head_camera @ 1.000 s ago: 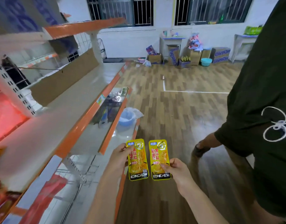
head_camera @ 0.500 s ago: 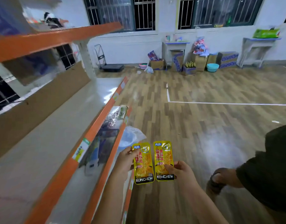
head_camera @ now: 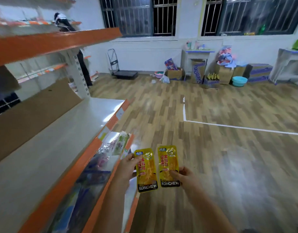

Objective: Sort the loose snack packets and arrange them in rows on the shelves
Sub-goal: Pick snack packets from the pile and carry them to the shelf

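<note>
1. Showing two yellow snack packets held side by side, both upright with the black "KONCHEW" band at the bottom: the left packet [head_camera: 146,170] and the right packet [head_camera: 169,166], a narrow gap apart, in the air just right of the shelf unit's orange front edge.
2. Left hand [head_camera: 128,167] grasps the left packet by its left side, thumb on the printed face near the top corner, fingers hidden behind.
3. Right hand [head_camera: 184,176] grasps the right packet at its lower right, thumb pressed on the face above the black band.
4. Middle shelf [head_camera: 49,148], pale and bare on top, runs left of the packets; a brown cardboard sheet [head_camera: 27,115] leans along its back.
5. Lower shelf [head_camera: 97,174], directly left of the left hand, holds blurred, mixed packets; their kinds cannot be told.
6. Upper shelf [head_camera: 44,42], orange-fronted, hangs above the middle shelf.
7. Wooden floor [head_camera: 229,157] lies beyond the packets, marked by a white line [head_camera: 237,127].
8. Against the far wall beyond the packets: cardboard boxes [head_camera: 197,73], a teal basin [head_camera: 239,81] and a folded hand trolley [head_camera: 123,71].
9. A person [head_camera: 65,24] stands behind the far end of the shelf unit.
</note>
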A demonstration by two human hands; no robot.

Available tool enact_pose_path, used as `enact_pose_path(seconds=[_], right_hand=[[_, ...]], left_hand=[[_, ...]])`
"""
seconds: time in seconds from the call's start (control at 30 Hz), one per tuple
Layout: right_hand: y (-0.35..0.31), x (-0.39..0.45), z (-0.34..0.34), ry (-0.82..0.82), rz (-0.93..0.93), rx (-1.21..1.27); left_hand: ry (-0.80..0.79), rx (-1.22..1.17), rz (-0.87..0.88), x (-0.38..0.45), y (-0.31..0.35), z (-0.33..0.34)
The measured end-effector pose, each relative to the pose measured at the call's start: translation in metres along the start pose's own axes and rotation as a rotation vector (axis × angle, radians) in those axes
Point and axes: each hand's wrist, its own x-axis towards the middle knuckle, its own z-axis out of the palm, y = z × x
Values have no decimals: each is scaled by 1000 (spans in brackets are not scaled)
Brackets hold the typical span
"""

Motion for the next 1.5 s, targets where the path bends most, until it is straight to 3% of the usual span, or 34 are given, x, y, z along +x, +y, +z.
enact_pose_path(seconds=[0.3, 0.63, 0.97, 1.2, 1.5], right_hand=[[-81, 156, 34, -207, -8, -56], [-136, 300, 135, -487, 24, -65], [-182, 408, 249, -744, 41, -176], [-188, 484, 309, -795, 115, -231], [-193, 541, 376, -1034, 105, -412]], left_hand=[[197, -81, 76, 114, 73, 10], [464, -225, 157, 224, 141, -53], [651, -269, 107, 328, 189, -125], [747, -355, 35, 391, 202, -166], [925, -497, -57, 435, 208, -195]])
